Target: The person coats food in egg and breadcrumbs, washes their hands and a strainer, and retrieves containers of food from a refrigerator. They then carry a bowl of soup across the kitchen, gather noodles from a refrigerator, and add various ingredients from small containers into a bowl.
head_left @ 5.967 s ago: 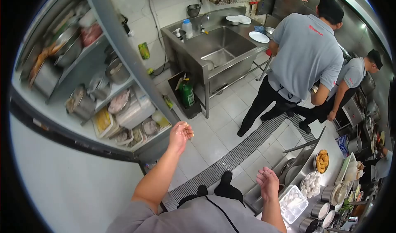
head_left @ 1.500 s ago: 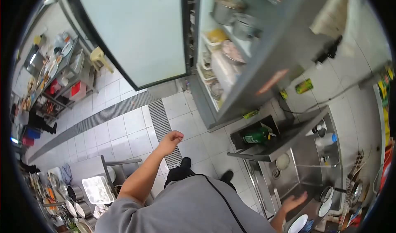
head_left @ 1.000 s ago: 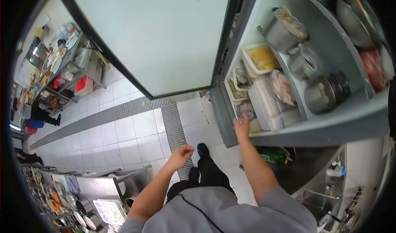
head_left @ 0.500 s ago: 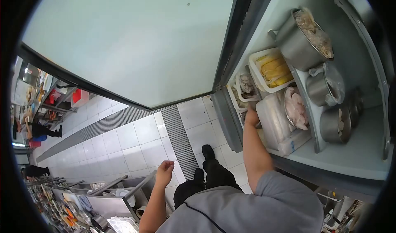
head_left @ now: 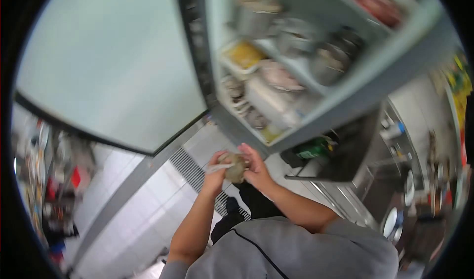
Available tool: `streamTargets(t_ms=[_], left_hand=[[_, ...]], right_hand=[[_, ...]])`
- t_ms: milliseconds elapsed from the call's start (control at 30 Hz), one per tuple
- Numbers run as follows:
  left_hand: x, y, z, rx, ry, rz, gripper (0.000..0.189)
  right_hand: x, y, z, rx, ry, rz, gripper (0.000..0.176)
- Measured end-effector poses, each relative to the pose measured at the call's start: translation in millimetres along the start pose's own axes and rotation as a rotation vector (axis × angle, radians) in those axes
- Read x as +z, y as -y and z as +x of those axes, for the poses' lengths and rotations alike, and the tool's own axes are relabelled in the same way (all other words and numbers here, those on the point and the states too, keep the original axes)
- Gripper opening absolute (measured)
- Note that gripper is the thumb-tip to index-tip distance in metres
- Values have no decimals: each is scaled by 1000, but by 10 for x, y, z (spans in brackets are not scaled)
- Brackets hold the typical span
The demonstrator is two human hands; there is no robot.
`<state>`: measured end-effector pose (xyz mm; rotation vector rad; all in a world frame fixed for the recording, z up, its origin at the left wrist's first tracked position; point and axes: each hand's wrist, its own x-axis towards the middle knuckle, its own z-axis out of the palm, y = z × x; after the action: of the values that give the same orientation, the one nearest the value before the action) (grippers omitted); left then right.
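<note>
In front of my body, above the floor, I hold a rounded greyish-green lump [head_left: 234, 168], too blurred to name more exactly. My left hand [head_left: 214, 174] closes on its left side, where a pale, thin strip [head_left: 218, 168] sticks out. My right hand [head_left: 255, 167] grips the other side with bent fingers. Just beyond my hands is the open fridge, whose lower shelf holds a white tub of yellow food [head_left: 245, 55], a pale pink mass [head_left: 280, 75] and a long whitish, translucent container [head_left: 266, 97].
The fridge door [head_left: 108, 66] stands open at the left. Metal pots [head_left: 330, 64] occupy the upper shelf. A dark green item [head_left: 312, 148] lies below the fridge edge at the right. Under me are white tiles and a drain grate [head_left: 187, 168].
My right hand has come out of the fridge and met my left hand, with the greyish-green lump now between them. My view has swung right, so the fridge appears farther left.
</note>
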<state>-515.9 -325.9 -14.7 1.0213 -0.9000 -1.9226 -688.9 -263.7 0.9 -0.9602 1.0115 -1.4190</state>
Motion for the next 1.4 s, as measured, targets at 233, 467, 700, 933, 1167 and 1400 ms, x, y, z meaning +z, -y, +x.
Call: streamTargets(t_ms=[233,467,700,933,1167,1400], left_hand=[[1531,332,-449,7,277,306,17],[3480,1066,-800,-159,806,475,14],[6701,2500,-1363,-277,1095,537,14],[9869,3983,-1710,-438,1059,473,26],[10417,4904,-1628,-734,755,416,29],[10580,4783,-1626,-858,817,449,29]], right_hand=[[-694,533,-1245,192,-388,105,59],[-2003,1271,-2928,69,-738,167,41],[-4089,2956,-4582,-106,-1212,-146,39],[-6818,4282,-5733,165,-1399,-106,39],[-7791,4381,-5846,580,-1319,-134,27],[-7928,4422,-5783,603,-1315,-119,28]])
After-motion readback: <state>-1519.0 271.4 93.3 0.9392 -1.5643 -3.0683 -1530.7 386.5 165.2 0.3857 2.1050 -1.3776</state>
